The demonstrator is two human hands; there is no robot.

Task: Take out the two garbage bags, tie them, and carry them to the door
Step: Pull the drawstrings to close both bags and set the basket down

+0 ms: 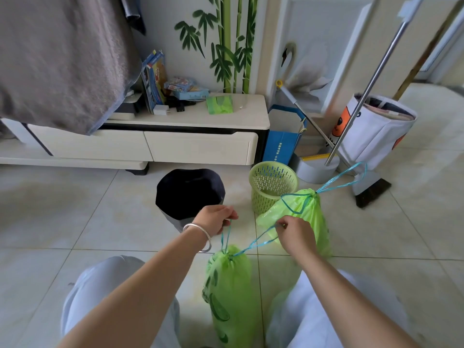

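green plastic, thin and translucent, makes up the near garbage bag [227,292], which stands on the tiled floor [75,222] between the person's knees with its mouth already gathered shut. two blue drawstring loops [247,247] rise from that neck. the left hand [216,219] pinches one loop and lifts it upward, fingers curled round the cord; the right hand [296,234] pinches the other loop and draws it off to the right. both hands are closed on string, none free.

just behind the right hand lies the second garbage bag [313,212], also green, its neck cinched and its own blue cord [344,175] trailing toward the broom [371,192]. whether that cord is knotted or only pulled tight cannot be told.

beyond the bags stand two bins, a dark bin [188,192] and a green slotted basket [272,182], both showing no liner, so the taking-out step looks done. by this reading the work sits in the tying stage: the near bag is drawn closed but its loops are not yet knotted, and the carrying to the door is wholly left.

farther out, a low cream cabinet [175,144] runs along the wall, with boxes and a green packet [219,104] on its top near the right edge. a blue paper bag [283,141] leans at the cabinet's right end, and a white fabric hamper [376,129] stands past the broom.
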